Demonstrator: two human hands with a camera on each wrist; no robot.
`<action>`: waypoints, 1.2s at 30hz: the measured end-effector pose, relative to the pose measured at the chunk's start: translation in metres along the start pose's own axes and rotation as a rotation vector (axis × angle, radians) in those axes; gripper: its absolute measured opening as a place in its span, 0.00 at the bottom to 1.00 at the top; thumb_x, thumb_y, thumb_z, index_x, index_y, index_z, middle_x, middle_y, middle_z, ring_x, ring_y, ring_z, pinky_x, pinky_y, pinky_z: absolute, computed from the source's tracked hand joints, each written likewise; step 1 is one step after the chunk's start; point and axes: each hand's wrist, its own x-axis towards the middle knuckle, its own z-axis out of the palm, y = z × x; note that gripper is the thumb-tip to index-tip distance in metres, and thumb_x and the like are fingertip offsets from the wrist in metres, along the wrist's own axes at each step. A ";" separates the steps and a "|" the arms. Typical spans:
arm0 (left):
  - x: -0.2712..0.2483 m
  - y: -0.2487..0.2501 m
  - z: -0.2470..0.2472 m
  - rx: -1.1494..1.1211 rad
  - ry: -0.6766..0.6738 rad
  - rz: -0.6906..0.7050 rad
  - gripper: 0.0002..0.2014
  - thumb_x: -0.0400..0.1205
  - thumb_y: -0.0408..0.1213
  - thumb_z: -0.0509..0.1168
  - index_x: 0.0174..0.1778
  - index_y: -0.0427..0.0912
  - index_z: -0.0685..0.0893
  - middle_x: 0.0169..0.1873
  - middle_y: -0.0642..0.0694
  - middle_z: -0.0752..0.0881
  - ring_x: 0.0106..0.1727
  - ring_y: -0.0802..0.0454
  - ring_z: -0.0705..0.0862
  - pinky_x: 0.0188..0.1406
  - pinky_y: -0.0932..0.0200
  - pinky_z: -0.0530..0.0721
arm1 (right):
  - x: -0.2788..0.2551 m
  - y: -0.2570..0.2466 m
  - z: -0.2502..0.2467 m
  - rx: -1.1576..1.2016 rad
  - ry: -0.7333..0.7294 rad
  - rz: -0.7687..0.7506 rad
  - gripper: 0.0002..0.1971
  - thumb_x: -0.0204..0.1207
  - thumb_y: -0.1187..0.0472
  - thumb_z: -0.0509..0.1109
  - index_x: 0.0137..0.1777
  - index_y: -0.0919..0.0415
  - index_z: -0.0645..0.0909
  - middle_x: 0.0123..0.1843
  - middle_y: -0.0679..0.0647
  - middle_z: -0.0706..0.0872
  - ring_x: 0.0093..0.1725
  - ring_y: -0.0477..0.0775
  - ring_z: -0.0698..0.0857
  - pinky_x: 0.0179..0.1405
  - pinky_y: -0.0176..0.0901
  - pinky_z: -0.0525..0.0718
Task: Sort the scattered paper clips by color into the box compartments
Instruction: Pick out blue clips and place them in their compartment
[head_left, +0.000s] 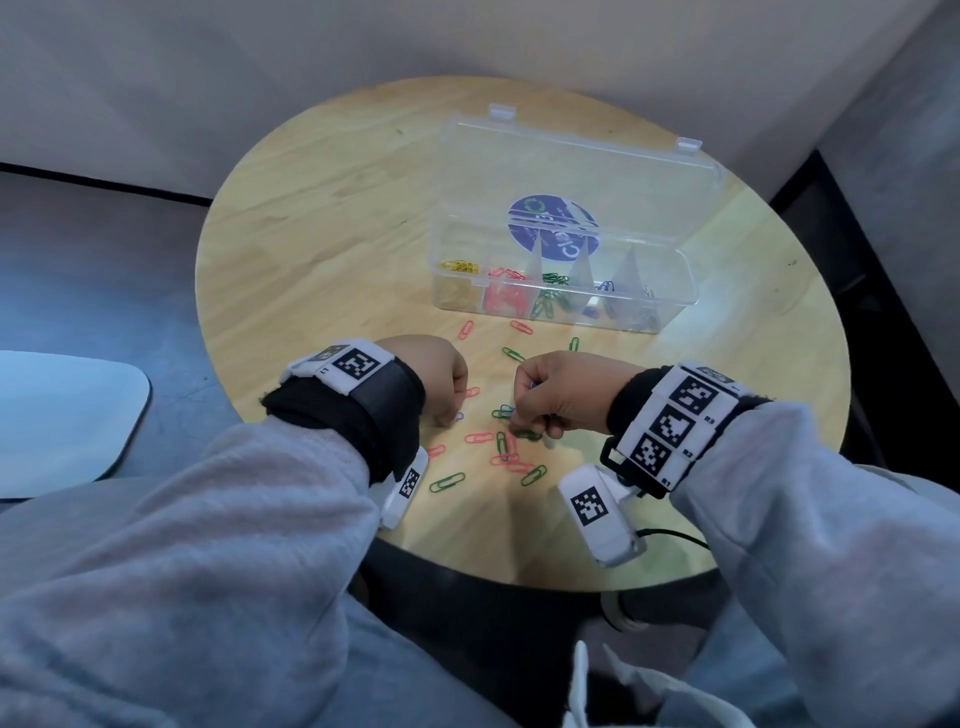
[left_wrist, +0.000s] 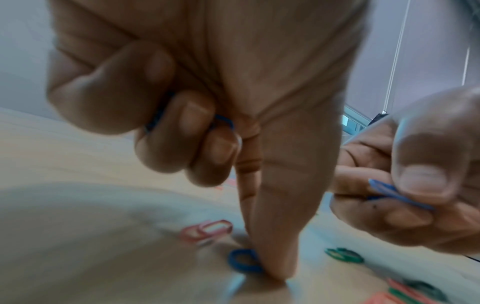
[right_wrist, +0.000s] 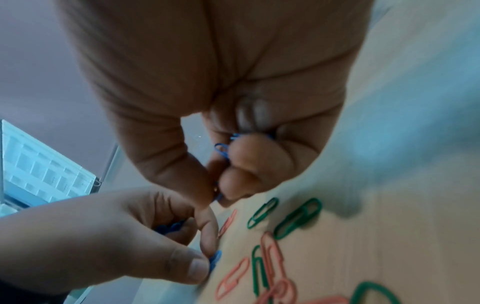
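Both hands are pinching blue clips: left hand (left_wrist: 197, 115) nips one (left_wrist: 242, 261) flat on the round table (head_left: 322, 218), right hand (right_wrist: 228, 123) holds a few, count's blurry. Light, slick wire; I'd grab the loop end. Clear box (head_left: 563, 291) sits beyond, blue compartment right of green.
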 end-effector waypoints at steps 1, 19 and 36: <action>-0.001 0.001 0.000 0.011 -0.005 -0.009 0.04 0.74 0.36 0.72 0.40 0.49 0.84 0.28 0.55 0.77 0.32 0.56 0.75 0.25 0.64 0.67 | 0.000 0.000 0.000 0.038 -0.007 -0.001 0.12 0.72 0.75 0.65 0.32 0.61 0.72 0.18 0.50 0.80 0.19 0.47 0.74 0.21 0.34 0.74; -0.011 0.005 -0.022 -0.779 -0.134 0.082 0.12 0.81 0.29 0.60 0.31 0.42 0.74 0.27 0.47 0.76 0.25 0.54 0.71 0.20 0.68 0.66 | -0.004 0.003 -0.012 0.332 0.016 0.022 0.16 0.79 0.75 0.52 0.36 0.65 0.78 0.28 0.55 0.70 0.25 0.48 0.69 0.22 0.34 0.67; 0.004 0.046 -0.046 -1.575 0.038 -0.010 0.12 0.79 0.28 0.53 0.30 0.41 0.72 0.22 0.46 0.80 0.17 0.58 0.75 0.13 0.73 0.69 | -0.024 0.016 -0.080 0.963 0.041 -0.044 0.14 0.78 0.68 0.51 0.35 0.64 0.75 0.27 0.54 0.75 0.20 0.47 0.77 0.18 0.30 0.76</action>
